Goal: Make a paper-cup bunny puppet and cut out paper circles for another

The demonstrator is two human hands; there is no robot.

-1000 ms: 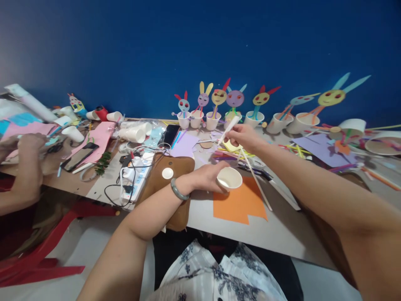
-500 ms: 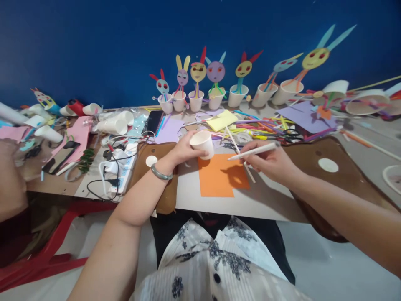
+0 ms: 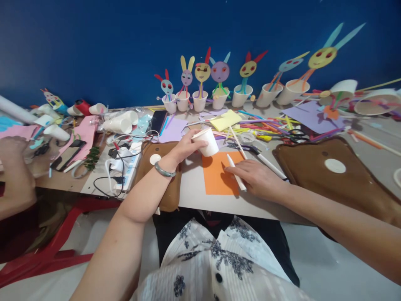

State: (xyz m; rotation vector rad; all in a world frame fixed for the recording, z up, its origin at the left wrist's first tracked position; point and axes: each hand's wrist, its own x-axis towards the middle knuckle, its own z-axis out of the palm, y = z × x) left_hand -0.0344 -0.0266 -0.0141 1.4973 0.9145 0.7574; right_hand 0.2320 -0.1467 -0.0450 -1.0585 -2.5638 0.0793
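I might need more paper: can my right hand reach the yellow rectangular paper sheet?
Probably yes: your right hand holds a slim white pen, but only low clutter lies before the yellow sheet.

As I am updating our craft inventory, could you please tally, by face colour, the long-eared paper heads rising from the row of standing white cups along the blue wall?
Yellow heads: 3
Purple heads: 2
Light blue heads: 2
Total: 7

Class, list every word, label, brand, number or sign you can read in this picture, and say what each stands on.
None can be read.
Power strip: any markings are too small and blurred to read.
Paper cup and white pen: no lettering shows.
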